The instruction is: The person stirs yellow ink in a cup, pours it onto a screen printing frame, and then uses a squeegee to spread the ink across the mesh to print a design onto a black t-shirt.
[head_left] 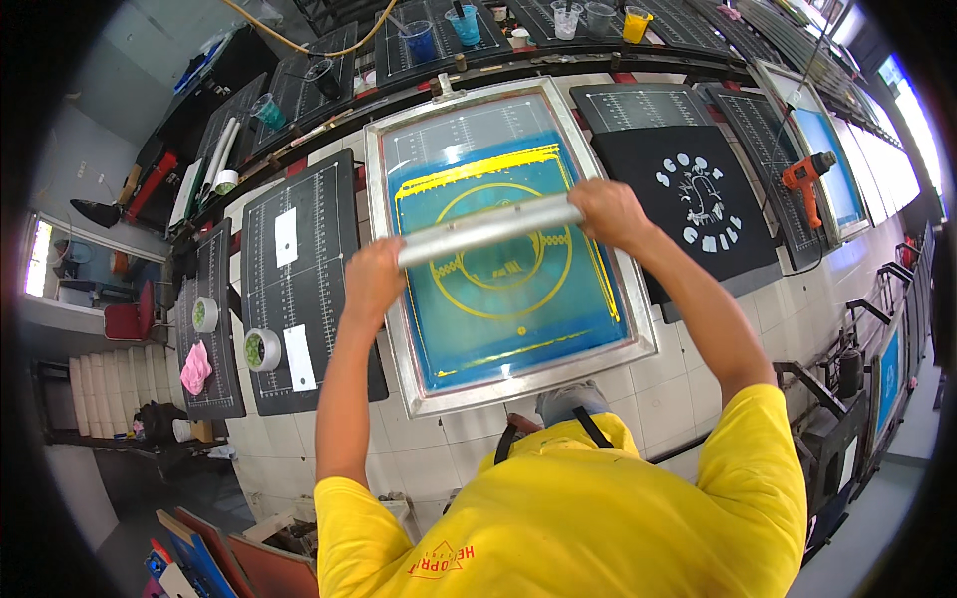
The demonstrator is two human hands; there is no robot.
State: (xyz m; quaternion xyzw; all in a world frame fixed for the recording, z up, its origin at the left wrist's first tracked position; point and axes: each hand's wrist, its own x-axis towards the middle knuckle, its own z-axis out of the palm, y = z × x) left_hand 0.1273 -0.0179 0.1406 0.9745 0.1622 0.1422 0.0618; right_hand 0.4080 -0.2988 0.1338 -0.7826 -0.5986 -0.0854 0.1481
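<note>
A screen-printing frame point(528, 389) with a silver metal rim lies in front of me. Its blue mesh point(469, 349) carries a round yellow-lined design. Across the mesh sits a long pale squeegee point(488, 231), tilted slightly up toward the right. My left hand point(373, 282) is closed round its left end, and my right hand point(610, 211) grips the right end. Beyond the squeegee, a thick streak of yellow ink point(478, 171) runs over the far part of the mesh. Thinner yellow traces follow the right and near edges. The squeegee's blade and part of the design are hidden.
Right of the frame, a black printed fabric point(688, 194) covers a board; an orange heat gun point(808, 184) is farther right. To the left are gridded black boards point(299, 289) with white cards and a tape roll point(262, 350). Several ink cups, one yellow point(636, 25), line the far side.
</note>
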